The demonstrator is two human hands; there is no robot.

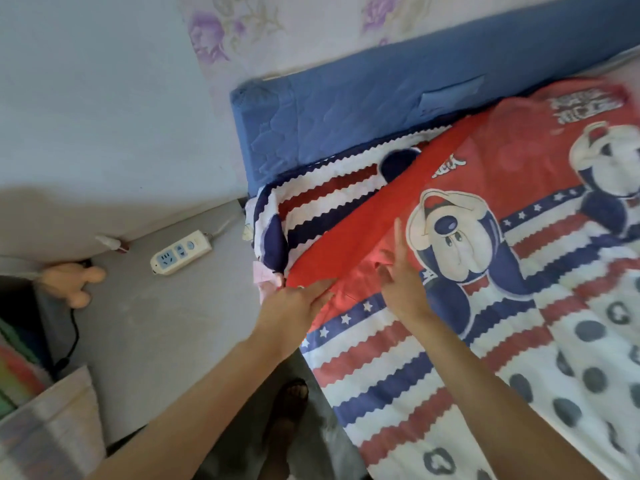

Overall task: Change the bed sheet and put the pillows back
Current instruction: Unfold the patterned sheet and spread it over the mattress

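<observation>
While my left hand (pixel 298 299) pinches the edge of the bed sheet (pixel 433 271) near the centre of the frame, my right hand (pixel 401 285) lies flat and released on it; the sheet covers the bed at the right, below the blue headboard (pixel 346 109); it looks light, soft and easily wrinkled, so I judge its edge and corners the best hold; I see no container with clear contents.
</observation>
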